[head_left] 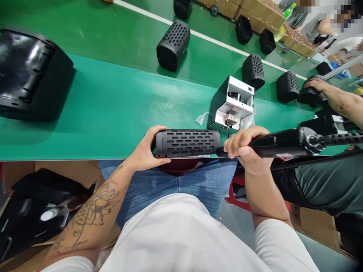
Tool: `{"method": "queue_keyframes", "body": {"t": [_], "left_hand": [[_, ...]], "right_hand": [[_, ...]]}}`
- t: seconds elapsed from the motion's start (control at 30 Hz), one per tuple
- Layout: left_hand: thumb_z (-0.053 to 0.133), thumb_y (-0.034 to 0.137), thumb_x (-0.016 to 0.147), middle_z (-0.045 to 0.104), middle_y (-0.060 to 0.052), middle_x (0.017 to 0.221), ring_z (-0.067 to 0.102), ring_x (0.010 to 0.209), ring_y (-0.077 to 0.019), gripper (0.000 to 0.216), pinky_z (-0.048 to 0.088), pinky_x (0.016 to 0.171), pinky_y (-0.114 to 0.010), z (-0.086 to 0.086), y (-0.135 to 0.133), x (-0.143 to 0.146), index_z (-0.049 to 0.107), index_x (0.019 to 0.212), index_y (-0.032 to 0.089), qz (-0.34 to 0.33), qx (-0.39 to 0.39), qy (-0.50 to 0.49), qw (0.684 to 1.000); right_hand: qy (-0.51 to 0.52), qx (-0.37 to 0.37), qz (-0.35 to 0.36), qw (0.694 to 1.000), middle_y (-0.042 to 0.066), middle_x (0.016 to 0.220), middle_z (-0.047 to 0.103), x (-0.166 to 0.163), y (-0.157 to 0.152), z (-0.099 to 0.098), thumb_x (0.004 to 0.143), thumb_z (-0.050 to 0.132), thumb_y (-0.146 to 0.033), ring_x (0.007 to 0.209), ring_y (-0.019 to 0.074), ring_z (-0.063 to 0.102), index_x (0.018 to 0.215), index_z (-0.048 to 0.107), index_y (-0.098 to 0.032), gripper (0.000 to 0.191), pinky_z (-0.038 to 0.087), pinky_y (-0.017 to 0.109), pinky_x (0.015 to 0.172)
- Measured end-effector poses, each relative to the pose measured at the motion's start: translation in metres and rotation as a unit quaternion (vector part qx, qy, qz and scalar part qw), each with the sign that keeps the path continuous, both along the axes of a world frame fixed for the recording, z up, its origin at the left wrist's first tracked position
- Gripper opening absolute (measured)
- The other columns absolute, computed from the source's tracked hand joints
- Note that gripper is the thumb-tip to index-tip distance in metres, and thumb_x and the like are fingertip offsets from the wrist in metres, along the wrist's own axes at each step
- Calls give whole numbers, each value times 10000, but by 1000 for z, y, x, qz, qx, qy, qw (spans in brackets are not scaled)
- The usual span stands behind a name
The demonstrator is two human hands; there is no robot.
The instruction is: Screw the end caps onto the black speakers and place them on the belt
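A black speaker-like housing with rows of slots [187,143] lies on its side along the table's near edge. At its left end, my left hand [146,151] grips it between thumb and fingers. My right hand [248,149] is wrapped round a black electric screwdriver [283,143], held level. The screwdriver's tip meets or almost meets the right end of the housing; the exact contact is hidden. Just beyond my right hand stands a small metal screw feeder [232,105], with a scrap of clear plastic [202,118] on its left.
A large black housing [34,75] sits at the left of the green table [119,102]. Several similar black housings, one of them a slotted housing [173,45], stand on the green belt beyond. A co-worker's hand [317,85] touches one at the right. Cardboard boxes [261,15] line the far side.
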State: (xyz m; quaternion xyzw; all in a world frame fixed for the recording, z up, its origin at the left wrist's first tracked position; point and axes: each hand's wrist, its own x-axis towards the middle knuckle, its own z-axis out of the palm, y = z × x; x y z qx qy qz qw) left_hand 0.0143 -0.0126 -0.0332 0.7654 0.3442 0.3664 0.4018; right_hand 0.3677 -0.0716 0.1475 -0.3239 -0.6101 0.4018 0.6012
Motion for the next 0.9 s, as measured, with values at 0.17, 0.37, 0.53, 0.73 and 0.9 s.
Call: {"method": "queue_keyframes", "body": {"t": [0.17, 0.37, 0.53, 0.73, 0.9], "left_hand": [[1071, 569, 898, 624, -191, 1795, 674, 1685, -462, 1115, 539, 1469, -701, -7, -2, 1, 489, 1818, 328, 12, 37, -2, 999], [1052, 538, 903, 641, -180, 1773, 694, 1655, -452, 1099, 573, 1439, -694, -9, -3, 1, 481, 1820, 331, 17, 60, 6, 998], [1033, 566, 915, 634, -188, 1783, 675, 1675, -450, 1084, 557, 1457, -684, -7, -4, 3, 480, 1814, 316, 15, 55, 7, 998], [1049, 544, 893, 643, -184, 1771, 686, 1662, -447, 1091, 559, 1460, -653, -3, -3, 6, 495, 1804, 314, 14, 48, -7, 999], [1082, 506, 847, 632, -195, 1790, 665, 1678, -456, 1148, 533, 1482, -659, -1, -3, 8, 481, 1804, 307, 9, 35, -1, 999]], "right_hand": [[19, 83, -138, 987, -101, 583, 624, 24, 36, 17, 981, 1053, -601, 405, 144, 571, 934, 751, -315, 419, 579, 324, 472], [-42, 103, -307, 945, -97, 628, 646, 57, 105, -11, 926, 1055, -759, 483, 160, 605, 904, 717, -329, 548, 548, 366, 521], [-11, 86, -320, 944, -105, 608, 621, 60, 106, -29, 879, 1061, -770, 439, 169, 569, 903, 715, -325, 564, 531, 379, 476], [1, 69, -273, 959, -86, 637, 651, 34, 58, 10, 896, 1100, -696, 513, 163, 630, 924, 723, -335, 523, 624, 393, 557], [20, 83, -145, 986, -91, 566, 606, -13, 9, 36, 908, 1091, -681, 389, 166, 518, 892, 715, -342, 506, 591, 384, 467]]}}
